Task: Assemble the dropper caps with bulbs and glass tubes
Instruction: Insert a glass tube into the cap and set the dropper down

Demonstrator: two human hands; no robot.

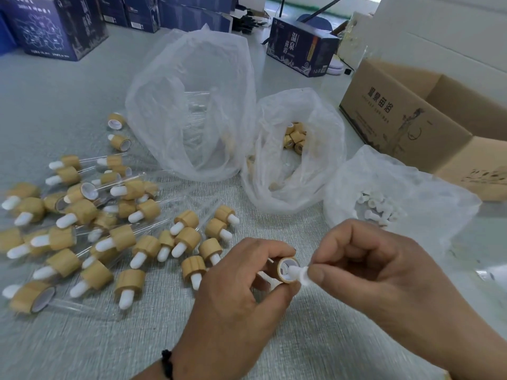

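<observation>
Behind both hands (pixel 274 292), bags (pixel 295 149) hold caps (pixel 295 138).

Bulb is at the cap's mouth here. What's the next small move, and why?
Probably push the white bulb further into the bamboo cap. The left hand grips the cap with its open end toward the right hand, which pinches the bulb, tip just inside the opening. No bulb seems to stick out the far side yet.

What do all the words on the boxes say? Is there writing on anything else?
"温泉苗浴" on the side of the brown cardboard box.
"温泉苗浴" on the dark blue box behind the bags.
Smaller print on both boxes: too small to read.
Dark blue boxes at top left: large characters, too blurred to read.
Bags, caps, bulbs: no writing seen.
</observation>
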